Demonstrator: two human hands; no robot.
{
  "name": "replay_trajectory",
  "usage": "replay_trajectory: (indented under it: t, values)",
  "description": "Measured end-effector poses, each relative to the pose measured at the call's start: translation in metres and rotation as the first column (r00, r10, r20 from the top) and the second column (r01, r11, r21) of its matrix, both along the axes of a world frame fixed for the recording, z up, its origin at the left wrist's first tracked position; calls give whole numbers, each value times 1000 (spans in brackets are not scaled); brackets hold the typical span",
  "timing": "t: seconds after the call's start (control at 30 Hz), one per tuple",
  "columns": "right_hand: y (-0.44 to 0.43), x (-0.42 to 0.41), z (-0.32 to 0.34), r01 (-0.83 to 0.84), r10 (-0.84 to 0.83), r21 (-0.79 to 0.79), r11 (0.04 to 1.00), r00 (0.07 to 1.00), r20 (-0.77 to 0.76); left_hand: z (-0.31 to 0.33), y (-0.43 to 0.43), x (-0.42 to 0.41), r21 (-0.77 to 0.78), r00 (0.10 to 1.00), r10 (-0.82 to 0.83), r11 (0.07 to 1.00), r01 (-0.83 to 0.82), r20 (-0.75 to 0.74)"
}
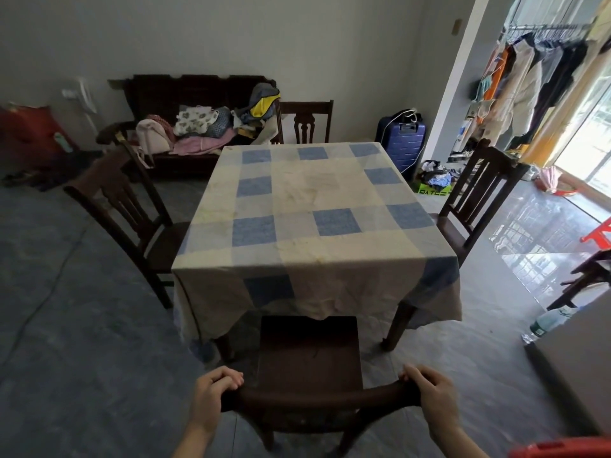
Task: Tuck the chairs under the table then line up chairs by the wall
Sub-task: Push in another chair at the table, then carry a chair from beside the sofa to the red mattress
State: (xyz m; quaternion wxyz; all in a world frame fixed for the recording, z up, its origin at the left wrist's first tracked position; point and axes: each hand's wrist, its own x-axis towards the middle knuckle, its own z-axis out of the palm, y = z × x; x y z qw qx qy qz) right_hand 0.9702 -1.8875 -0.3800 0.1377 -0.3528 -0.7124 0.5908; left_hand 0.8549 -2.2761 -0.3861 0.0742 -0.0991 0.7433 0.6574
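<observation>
Dim room, daylight glare from right window (591, 143), wide-angle edge distortion.

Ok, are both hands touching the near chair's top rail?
Touching. Head view shows left hand and right hand with fingers curled over the ends of the near chair's top rail.

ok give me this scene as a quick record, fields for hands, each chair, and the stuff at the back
hands: left hand and right hand grip the two ends of the top rail
held chair: near chair, seat mostly out, front edge at the tablecloth hem
side chairs: left chair and right chair, seats partly under the table
opposite: far chair behind the table, only its backrest shows
background: wooden bench piled with clothes, blue suitcase, clothes rack
</observation>
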Motion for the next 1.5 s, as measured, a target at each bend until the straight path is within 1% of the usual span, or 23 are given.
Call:
replay_trajectory:
  t: [0.1,0.2,0.23,0.27,0.37,0.5,0.63,0.77,1.0,1.1,1.23,1.4,1.5]
  values:
    - [0,2,15,-97,97,16,995,995,14,13,-1,-4,-33,995,-103,994,102,-1]
    - [6,-10,42,-201,202,27,979,979,-33,37,4,-16,-65,986,-149,987,144,-76]
    - [7,-17,54,-230,231,28,973,971,-67,49,7,-19,-38,985,-142,990,139,-100]
    - [7,-23,68,-251,252,25,968,961,-117,62,10,-21,20,986,-117,993,120,-120]
    - [4,-53,109,-297,276,-30,954,917,-288,105,23,-33,252,990,-35,965,70,-139]
    - [-21,-97,166,-466,389,-56,883,794,-468,178,31,-46,430,972,9,898,96,-236]
    - [-62,-139,210,-606,470,-61,793,673,-571,244,21,-51,457,936,64,883,109,-347]
    - [-109,-163,241,-696,513,-46,717,571,-641,281,-6,-42,452,906,166,892,32,-390]
    - [-186,-195,254,-824,603,-33,565,440,-666,303,-78,-17,470,848,326,876,-106,-417]
    - [-222,-208,253,-874,643,-29,485,379,-665,305,-111,-11,482,819,393,860,-166,-419]
    - [-280,-226,253,-914,684,-15,406,315,-658,299,-161,-8,514,783,465,829,-220,-414]
    - [-366,-247,260,-942,718,4,335,252,-649,287,-239,-22,553,736,542,787,-274,-405]
    - [-425,-266,264,-943,710,4,334,248,-659,282,-295,-36,577,715,567,768,-279,-409]
